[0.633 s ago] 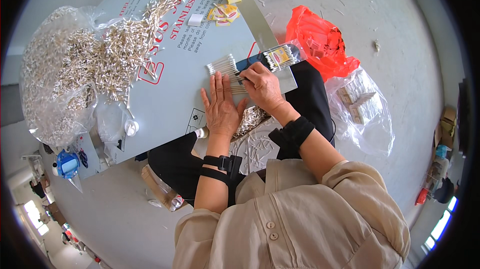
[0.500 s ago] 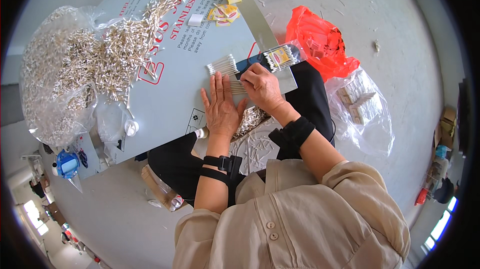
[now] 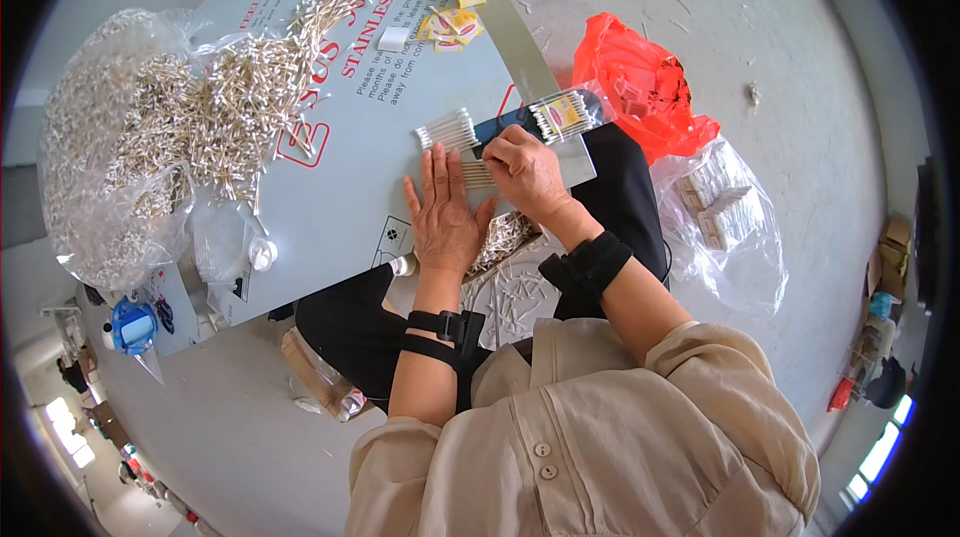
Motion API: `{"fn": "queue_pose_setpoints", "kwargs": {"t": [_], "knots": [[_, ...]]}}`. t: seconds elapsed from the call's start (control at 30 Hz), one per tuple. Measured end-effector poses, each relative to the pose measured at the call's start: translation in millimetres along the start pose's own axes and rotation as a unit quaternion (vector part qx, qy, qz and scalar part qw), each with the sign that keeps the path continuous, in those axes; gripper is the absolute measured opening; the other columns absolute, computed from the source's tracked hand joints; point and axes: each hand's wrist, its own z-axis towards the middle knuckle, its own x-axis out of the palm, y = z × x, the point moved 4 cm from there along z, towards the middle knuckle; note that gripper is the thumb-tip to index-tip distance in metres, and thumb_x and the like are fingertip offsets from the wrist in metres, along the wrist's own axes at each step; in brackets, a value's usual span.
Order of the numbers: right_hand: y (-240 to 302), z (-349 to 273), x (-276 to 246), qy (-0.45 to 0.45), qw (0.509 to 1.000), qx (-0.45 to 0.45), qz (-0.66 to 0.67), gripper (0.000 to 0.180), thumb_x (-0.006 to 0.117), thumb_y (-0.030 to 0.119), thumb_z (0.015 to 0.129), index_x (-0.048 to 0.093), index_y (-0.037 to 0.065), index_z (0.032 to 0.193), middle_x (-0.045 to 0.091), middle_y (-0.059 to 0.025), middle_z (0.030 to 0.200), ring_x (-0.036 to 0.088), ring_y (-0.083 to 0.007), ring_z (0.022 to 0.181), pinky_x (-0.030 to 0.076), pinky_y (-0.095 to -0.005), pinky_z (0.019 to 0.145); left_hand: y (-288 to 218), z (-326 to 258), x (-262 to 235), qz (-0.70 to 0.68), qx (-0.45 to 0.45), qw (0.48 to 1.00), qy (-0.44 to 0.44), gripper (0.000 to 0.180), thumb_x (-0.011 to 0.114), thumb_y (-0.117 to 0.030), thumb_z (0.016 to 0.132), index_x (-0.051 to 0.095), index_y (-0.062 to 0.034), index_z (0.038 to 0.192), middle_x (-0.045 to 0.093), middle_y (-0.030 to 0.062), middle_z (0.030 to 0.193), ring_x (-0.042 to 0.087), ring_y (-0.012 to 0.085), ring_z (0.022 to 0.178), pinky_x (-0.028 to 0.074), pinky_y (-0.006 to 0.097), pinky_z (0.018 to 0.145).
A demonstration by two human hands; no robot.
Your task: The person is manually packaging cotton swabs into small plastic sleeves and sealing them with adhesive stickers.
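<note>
Cotton swabs point(image 3: 447, 130) (head view): slender sticks with soft white tips, in a parallel row on a smooth grey tabletop point(image 3: 350, 182). Left hand point(image 3: 445, 222) flat and outstretched, reaching the row's near edge. Right hand point(image 3: 527, 173) curled beside a dark flat strip point(image 3: 493, 127), any grip hidden. At the strip's right end, flat swab pack point(image 3: 563, 116) with yellow label; far left, crinkled clear plastic bag point(image 3: 80, 162).

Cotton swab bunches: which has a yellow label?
The bunch beyond the right hand, near the red bag; the row beyond the left hand and the jumbled heap farther left show none.
</note>
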Motion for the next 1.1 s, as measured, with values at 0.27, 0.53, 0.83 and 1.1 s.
{"fn": "queue_pose_setpoints", "kwargs": {"t": [0.27, 0.53, 0.83, 1.1], "knots": [[3, 8, 1, 0.021, 0.999, 0.018, -0.024, 0.016, 0.063, 0.01, 0.077, 0.068, 0.011, 0.091, 0.057, -0.0078, 0.08, 0.063, -0.0292, 0.082, 0.052, -0.0417, 0.069, 0, 0, 1, -0.001, -0.002, 1.0, -0.002, 0.084, 0.06, -0.049, 0.088, 0.026, -0.0047, 0.15, 0.024, 0.014, 0.158, 0.019, 0.0293, 0.147, 0.01, 0.054, 0.117], [4, 8, 2, 0.024, 0.999, 0.02, -0.042, 0.017, 0.061, 0.01, 0.078, 0.069, 0.013, 0.093, 0.058, -0.0073, 0.081, 0.063, -0.0287, 0.083, 0.053, -0.0412, 0.068, 0, 0, 1, 0.002, -0.002, 1.0, -0.002, 0.084, 0.06, -0.05, 0.087, 0.027, -0.0042, 0.15, 0.025, 0.014, 0.157, 0.019, 0.0296, 0.147, 0.011, 0.055, 0.117], [0, 14, 7, 0.018, 0.999, 0.039, 0.0, 0.015, 0.063, 0.011, 0.079, 0.07, 0.011, 0.091, 0.06, -0.0094, 0.082, 0.064, -0.03, 0.081, 0.052, -0.0401, 0.07, 2, -1, 1, -0.002, -0.001, 1.0, -0.001, 0.085, 0.061, -0.049, 0.088, 0.025, -0.0043, 0.151, 0.024, 0.0143, 0.157, 0.02, 0.0302, 0.147, 0.01, 0.055, 0.117], [0, 29, 12, 0.03, 0.999, 0.006, -0.028, 0.011, 0.063, 0.011, 0.08, 0.07, 0.01, 0.088, 0.059, -0.0093, 0.081, 0.064, -0.0297, 0.08, 0.052, -0.0394, 0.069, 0, -1, 0, -0.009, 0.003, 1.0, -0.004, 0.083, 0.061, -0.045, 0.088, 0.025, -0.0038, 0.15, 0.024, 0.0161, 0.157, 0.02, 0.0311, 0.147, 0.011, 0.056, 0.116]]}}
